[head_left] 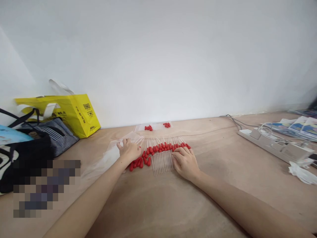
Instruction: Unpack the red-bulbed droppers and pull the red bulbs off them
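A row of clear glass droppers with red rubber bulbs (166,147) lies side by side on the wooden table (158,201). My right hand (185,162) rests flat on the right end of the row, fingers spread over the tubes. My left hand (128,150) lies at the left end, fingers curled on the edge of a clear plastic bag (126,139). Loose red bulbs (139,162) are bunched just right of that hand.
Two small clear packets of red bulbs (157,126) lie near the wall. A yellow bag (71,113), a striped bag (53,134) and a black bag (23,158) stand at left. A white power strip with cables (274,143), leaflets (298,127) and crumpled paper (302,172) sit at right.
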The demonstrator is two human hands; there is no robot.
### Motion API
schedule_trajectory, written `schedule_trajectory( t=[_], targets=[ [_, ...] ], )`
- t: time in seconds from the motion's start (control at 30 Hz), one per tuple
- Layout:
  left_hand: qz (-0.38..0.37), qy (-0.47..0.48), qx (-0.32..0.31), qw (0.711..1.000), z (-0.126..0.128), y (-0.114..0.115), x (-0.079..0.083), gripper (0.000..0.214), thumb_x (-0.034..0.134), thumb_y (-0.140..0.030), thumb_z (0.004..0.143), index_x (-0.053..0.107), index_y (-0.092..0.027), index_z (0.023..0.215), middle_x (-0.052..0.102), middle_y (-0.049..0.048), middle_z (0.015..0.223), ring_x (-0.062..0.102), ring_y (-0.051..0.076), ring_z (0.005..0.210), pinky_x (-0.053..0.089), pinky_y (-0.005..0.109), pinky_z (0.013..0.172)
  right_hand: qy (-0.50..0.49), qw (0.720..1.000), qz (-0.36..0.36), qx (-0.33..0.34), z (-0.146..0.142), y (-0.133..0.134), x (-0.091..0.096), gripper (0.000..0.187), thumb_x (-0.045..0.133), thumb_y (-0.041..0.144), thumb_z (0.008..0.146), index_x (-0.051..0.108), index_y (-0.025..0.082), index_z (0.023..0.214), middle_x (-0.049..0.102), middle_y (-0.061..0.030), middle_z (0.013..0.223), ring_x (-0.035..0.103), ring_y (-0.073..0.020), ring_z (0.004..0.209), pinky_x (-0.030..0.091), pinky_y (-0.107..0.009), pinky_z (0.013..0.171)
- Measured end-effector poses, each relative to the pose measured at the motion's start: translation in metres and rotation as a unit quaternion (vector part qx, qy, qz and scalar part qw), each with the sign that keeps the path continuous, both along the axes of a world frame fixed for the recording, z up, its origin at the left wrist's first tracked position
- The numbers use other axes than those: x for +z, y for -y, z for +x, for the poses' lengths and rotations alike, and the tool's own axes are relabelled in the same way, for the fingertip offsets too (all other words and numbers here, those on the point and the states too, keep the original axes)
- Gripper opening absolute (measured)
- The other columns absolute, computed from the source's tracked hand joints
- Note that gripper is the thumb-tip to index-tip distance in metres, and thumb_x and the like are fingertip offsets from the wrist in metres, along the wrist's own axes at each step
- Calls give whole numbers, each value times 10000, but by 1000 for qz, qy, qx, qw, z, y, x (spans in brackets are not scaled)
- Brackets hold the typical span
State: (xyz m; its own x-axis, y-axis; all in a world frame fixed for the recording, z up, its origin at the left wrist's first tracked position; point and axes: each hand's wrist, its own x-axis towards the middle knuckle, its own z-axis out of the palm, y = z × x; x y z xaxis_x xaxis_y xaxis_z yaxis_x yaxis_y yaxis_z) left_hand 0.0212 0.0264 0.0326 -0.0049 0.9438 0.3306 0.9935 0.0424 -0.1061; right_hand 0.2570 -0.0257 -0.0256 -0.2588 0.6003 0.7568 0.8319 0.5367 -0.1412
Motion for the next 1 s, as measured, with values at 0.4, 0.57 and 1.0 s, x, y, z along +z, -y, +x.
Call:
schedule_trajectory(
  t=[0.4,0.57,1.0],
  targets=[
    [251,-37,-326,911,19,73,-29,202,449,-252,825,588,-189,692,604,67,1090,502,230,1032,225,460,957,38,994,52,86,-2,0,5,263,496,237,797,556,206,1052,602,-52,1015,491,-187,949,280,-378,880],
    [294,-10,-369,882,27,73,-41,173,476,-251,821,587,-191,703,638,46,1030,528,210,1004,217,443,984,82,984,87,129,-10,5,6,167,498,274,822,589,247,959,642,-4,934,508,-170,967,208,-417,965],
    [220,39,-399,889,31,69,-45,263,369,-222,875,603,-191,991,632,50,1063,511,211,1076,144,487,1026,89,978,110,150,-13,1,-3,209,452,141,824,588,216,963,675,-4,892,533,-153,1009,210,-434,1017]
  ],
)
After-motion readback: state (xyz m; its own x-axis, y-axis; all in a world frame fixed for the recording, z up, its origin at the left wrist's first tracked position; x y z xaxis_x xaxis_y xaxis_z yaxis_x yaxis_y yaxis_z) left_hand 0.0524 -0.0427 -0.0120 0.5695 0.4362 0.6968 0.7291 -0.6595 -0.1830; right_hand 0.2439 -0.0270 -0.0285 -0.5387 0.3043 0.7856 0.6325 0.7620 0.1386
